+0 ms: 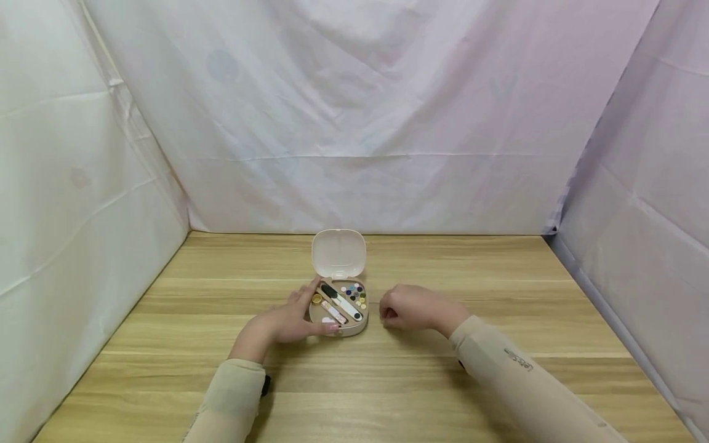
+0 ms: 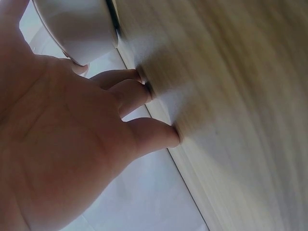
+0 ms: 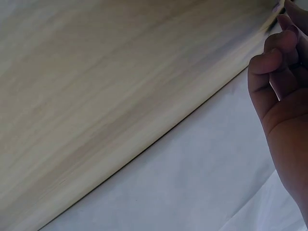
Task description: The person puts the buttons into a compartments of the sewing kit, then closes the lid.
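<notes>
An open sewing kit (image 1: 354,328) stands on the table. Its tray holds black-handled scissors (image 1: 329,290), a rolled tape or label strip (image 1: 334,312), a gold thimble-like piece (image 1: 317,298) and several coloured buttons (image 1: 354,291). My left hand (image 1: 285,320) steadies the kit, thumb along its front and forefinger at its left side. In the left wrist view, the other fingers (image 2: 139,134) rest on the tabletop. Just right of the kit, my right hand (image 1: 412,307) is curled with thumb and forefinger together. A faint, thin, needle-like thing (image 1: 374,303) shows at its fingertips; detail is too small to tell.
The kit's white lid (image 1: 339,253) stands upright behind the tray. The wooden table (image 1: 443,381) reaches back to a white cloth (image 1: 365,184). Cloth walls also hang at the left (image 1: 83,203) and right (image 1: 653,184).
</notes>
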